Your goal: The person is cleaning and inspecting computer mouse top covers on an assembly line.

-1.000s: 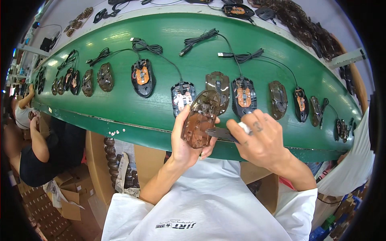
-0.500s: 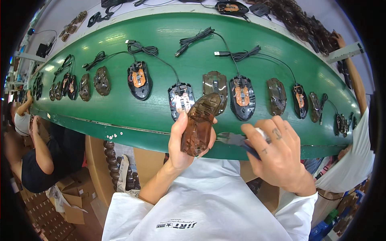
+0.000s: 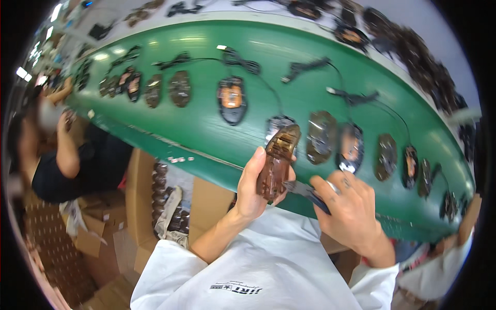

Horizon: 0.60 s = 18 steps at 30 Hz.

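Observation:
My left hand [image 3: 252,187] is closed around a translucent brown mouse shell [image 3: 275,173], held upright above the near edge of the green conveyor belt. In my right hand [image 3: 350,212] is a pair of pliers [image 3: 304,193] with dark handles and metal jaws. The jaws point left and reach the lower right side of the shell, by my left fingertips; whether they grip it I cannot tell. Just beyond the shell lies an opened mouse [image 3: 279,124], partly covered by it. Right of that are another brown shell [image 3: 321,137] and an opened mouse with an orange board [image 3: 351,147].
Along the green belt [image 3: 206,139] lie more opened mice [image 3: 232,101], brown shells [image 3: 180,89] and coiled cables [image 3: 242,61]. A cardboard box [image 3: 140,201] with stacked shells stands below the belt at left. A co-worker [image 3: 67,170] sits at far left; another person's sleeve [image 3: 434,268] shows at right.
The view has swung, shifting the belt and its mice rightward and tilting them. The plier jaws have come from slightly apart to the shell's side. Both hands keep their hold.

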{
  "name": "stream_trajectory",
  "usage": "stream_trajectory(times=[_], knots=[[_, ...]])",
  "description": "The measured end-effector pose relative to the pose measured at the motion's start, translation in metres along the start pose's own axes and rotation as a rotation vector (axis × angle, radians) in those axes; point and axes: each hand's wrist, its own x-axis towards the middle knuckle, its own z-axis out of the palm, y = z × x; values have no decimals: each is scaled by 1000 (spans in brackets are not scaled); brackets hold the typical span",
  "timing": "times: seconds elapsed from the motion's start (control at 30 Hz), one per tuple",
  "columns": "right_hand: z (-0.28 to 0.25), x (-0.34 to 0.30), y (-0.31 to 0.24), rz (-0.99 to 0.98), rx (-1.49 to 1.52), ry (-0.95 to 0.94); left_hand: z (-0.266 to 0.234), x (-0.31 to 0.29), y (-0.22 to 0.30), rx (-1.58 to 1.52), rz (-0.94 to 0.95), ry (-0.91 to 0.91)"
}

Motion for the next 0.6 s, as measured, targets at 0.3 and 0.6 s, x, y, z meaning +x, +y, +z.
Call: stream_trajectory(times=[0.3, 0.6], knots=[[77, -12, -11, 125, 137, 157, -122, -23, 144, 1589, 276, 1207], [89, -12, -14, 150, 144, 223, -275, -9, 250, 1852, 52, 1600]])
